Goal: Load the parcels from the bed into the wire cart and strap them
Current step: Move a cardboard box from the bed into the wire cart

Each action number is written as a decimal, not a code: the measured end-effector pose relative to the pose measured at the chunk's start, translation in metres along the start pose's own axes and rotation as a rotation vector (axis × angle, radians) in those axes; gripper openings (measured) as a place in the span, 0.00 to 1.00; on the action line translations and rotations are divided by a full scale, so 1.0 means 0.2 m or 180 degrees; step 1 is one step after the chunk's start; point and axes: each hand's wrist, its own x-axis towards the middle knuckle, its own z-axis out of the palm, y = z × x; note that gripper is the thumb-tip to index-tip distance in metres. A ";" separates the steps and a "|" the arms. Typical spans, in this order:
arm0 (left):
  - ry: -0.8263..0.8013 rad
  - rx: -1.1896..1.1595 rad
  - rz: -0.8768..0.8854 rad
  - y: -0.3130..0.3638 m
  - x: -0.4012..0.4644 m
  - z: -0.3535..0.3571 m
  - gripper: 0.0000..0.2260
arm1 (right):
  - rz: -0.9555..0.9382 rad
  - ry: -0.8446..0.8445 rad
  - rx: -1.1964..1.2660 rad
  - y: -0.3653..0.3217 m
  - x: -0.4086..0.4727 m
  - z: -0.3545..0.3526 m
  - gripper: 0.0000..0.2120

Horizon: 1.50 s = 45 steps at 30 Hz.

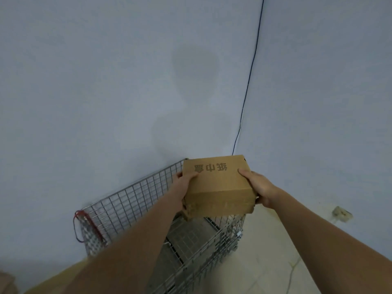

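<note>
A brown cardboard parcel [216,185] with printed characters on its top hangs in the air above the wire cart [131,200]. My left hand [183,188] grips its left side, thumb on top. My right hand [257,185] grips its right side, thumb on top too. The cart stands against the wall, its inside open below the parcel. A red strap [84,225] hangs looped over the cart's left end.
Pale walls meet in a corner behind the cart, with a thin dark cable [248,92] running down it. A wall socket [341,213] sits low on the right. Tiled floor [275,251] lies right of the cart. Something tan [53,279] shows at the bottom left.
</note>
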 end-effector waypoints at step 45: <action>0.3634 -0.0179 -0.0570 -0.67 2.47 -0.67 0.46 | 0.1120 -0.1567 -0.0120 0.67 2.69 1.21 0.44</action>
